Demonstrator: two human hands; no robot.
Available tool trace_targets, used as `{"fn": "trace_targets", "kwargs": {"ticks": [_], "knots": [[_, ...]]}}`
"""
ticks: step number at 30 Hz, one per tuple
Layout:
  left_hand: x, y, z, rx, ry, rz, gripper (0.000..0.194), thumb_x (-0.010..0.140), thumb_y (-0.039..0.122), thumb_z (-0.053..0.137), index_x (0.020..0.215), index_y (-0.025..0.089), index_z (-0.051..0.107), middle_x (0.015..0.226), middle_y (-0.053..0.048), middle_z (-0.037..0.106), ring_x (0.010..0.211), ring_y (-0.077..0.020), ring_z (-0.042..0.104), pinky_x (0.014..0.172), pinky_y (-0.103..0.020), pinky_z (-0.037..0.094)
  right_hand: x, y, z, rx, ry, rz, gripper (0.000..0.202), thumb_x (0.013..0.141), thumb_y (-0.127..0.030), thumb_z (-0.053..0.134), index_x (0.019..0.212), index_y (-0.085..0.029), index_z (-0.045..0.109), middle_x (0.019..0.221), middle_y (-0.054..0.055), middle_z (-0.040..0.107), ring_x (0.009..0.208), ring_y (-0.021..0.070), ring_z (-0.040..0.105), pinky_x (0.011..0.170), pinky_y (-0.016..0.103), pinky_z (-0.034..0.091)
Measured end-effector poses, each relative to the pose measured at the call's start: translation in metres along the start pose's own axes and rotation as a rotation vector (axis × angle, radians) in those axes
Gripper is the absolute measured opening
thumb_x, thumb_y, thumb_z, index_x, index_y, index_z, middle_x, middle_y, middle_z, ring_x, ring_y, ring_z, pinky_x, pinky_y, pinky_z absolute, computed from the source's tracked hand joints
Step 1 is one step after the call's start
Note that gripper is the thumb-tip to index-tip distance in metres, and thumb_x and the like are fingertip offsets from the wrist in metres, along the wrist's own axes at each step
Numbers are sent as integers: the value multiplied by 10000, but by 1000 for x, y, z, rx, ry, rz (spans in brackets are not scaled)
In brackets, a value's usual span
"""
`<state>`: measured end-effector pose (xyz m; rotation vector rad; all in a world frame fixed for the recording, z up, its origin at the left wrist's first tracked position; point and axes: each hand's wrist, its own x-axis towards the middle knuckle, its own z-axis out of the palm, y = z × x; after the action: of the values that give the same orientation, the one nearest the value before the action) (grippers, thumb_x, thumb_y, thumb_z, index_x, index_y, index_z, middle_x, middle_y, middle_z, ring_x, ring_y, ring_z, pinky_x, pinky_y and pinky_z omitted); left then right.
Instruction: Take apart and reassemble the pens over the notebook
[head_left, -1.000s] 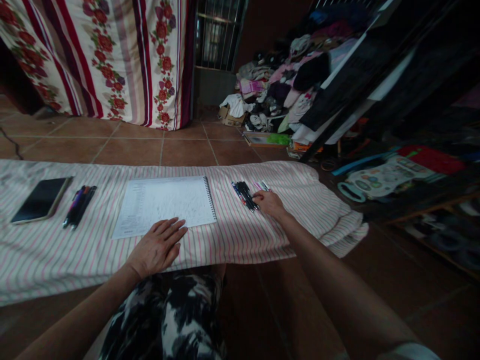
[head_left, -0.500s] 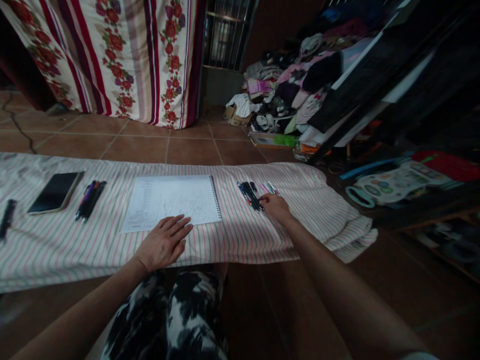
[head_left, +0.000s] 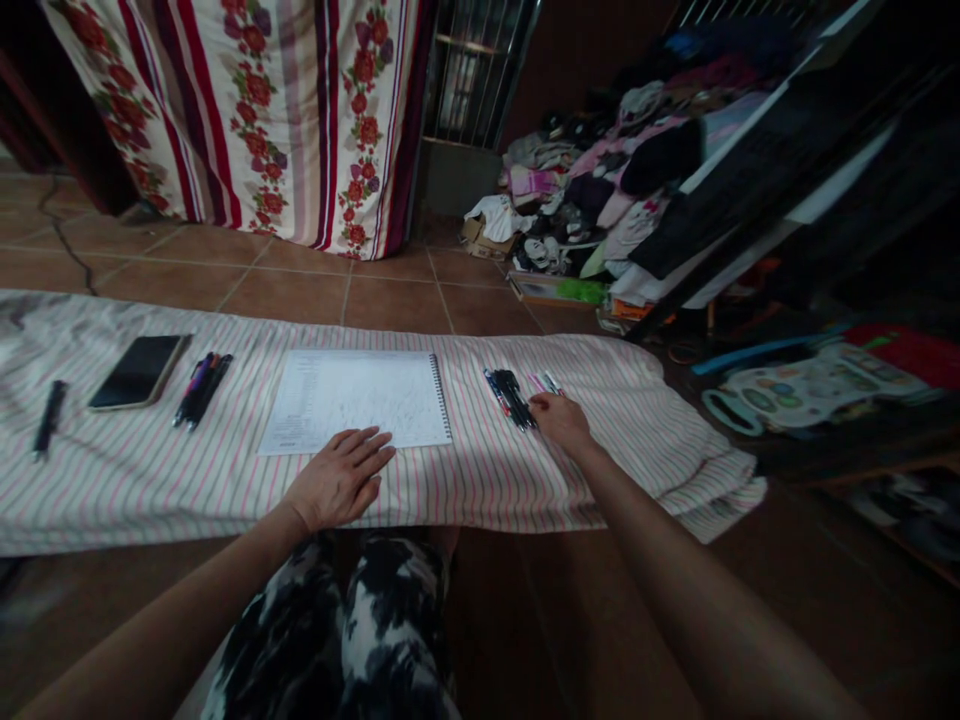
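My left hand (head_left: 341,478) lies flat with fingers stretched, its fingertips on the lower edge of a spiral-bound notebook (head_left: 360,395) with a printed page. To the right of the notebook, my right hand (head_left: 561,420) is closed, thumb and fingertips pinched at the side of a black pen (head_left: 517,388). That pen lies against a group of dark pens (head_left: 504,400); the fingers partly hide its lower end. Just beyond the right knuckles are several pink and white pens (head_left: 546,382), partly covered by the hand.
A striped cloth (head_left: 465,490) covers the long low surface. On its left lie a phone (head_left: 139,372), a bunch of pens (head_left: 202,392) and a lone dark pen (head_left: 49,420). Beyond are a floral curtain (head_left: 300,130), a clothes pile (head_left: 592,190) and tiled floor (head_left: 292,295).
The black pen by my right hand has shifted left against the dark pens, closing the gap. The view has swung slightly left; my left hand stays on the notebook's edge.
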<state>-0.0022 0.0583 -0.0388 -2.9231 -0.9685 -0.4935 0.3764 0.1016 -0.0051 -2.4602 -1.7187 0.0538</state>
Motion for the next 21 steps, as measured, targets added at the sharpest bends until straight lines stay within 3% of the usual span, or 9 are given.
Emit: {"fn": "trace_targets", "kwargs": {"ticks": [4, 8, 18, 21], "knots": [[0, 0, 0, -29, 8, -10, 420, 868, 273, 439, 1265, 171, 530, 1362, -93, 513, 1262, -268, 427, 1018, -447, 351, -3, -14, -7, 28, 38, -47, 314, 821, -233, 474, 1026, -159, 700, 996, 114, 715, 918, 244, 654, 789, 315, 467], [0, 0, 0, -48, 14, -25, 418, 866, 276, 439, 1263, 177, 527, 1361, -92, 512, 1266, -266, 420, 1021, -450, 342, -11, -46, -7, 177, 105, -165, 285, 792, -211, 493, 966, -180, 716, 941, 80, 730, 858, 216, 665, 782, 306, 479], [0, 1, 0, -39, 56, -23, 414, 862, 266, 446, 1261, 176, 512, 1342, -100, 521, 1253, -265, 424, 1014, -456, 345, -72, -192, 18, 882, -21, -354, 245, 772, -275, 512, 897, -190, 705, 900, 64, 732, 806, 187, 680, 771, 311, 524], [1, 1, -2, -51, 44, -25, 411, 842, 261, 468, 1242, 174, 516, 1304, -109, 542, 1240, -268, 435, 1015, -454, 354, -85, -221, 26, 1031, -60, -311, 255, 776, -317, 517, 914, -191, 691, 851, 54, 729, 752, 189, 679, 717, 317, 537]]}}
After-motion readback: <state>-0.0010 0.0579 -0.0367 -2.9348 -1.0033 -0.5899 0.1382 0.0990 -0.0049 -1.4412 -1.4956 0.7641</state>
